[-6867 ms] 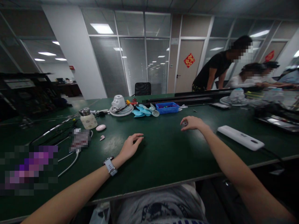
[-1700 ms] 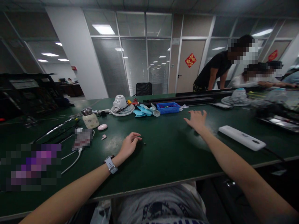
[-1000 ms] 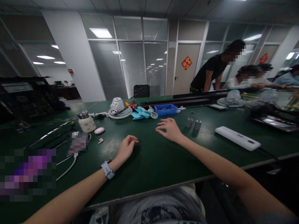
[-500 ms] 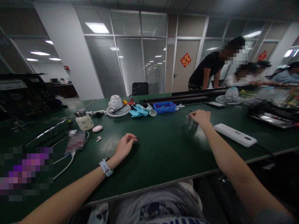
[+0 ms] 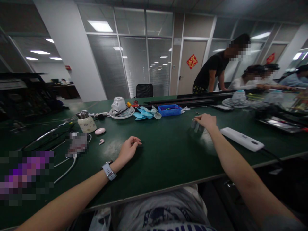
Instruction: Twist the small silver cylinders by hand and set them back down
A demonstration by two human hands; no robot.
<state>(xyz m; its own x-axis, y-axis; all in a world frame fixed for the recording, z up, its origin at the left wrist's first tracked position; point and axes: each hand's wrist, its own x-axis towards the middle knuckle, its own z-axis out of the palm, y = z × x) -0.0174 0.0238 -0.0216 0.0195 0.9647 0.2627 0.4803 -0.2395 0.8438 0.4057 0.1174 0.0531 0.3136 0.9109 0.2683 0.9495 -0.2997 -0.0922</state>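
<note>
My right hand (image 5: pixel 206 121) reaches out over the green table, thumb and fingertips pinched together at the top of a small grey cylinder (image 5: pixel 192 124). At least one more grey cylinder stands just beside it, partly beneath the hand; the exact kind is too small and dim to tell. On the near left part of the table rests my left hand (image 5: pixel 130 149), fingers loosely bent and apart, holding nothing. A watch with a pale band (image 5: pixel 109 171) is on the left wrist. Beyond the right hand lies a tiny thin piece (image 5: pixel 197 113).
A white power strip (image 5: pixel 242 139) lies right of my right forearm. Farther back are a blue bin (image 5: pixel 169 110), light-blue fan blades (image 5: pixel 145 113) and a white fan part (image 5: pixel 119 109). A cream bottle (image 5: pixel 86 123), pink case (image 5: pixel 100 131) and earbud (image 5: pixel 101 141) sit left. Other people are at the right.
Both hands stay in nearly the same place, the right one still at the grey cylinder. The view has shifted very slightly.
</note>
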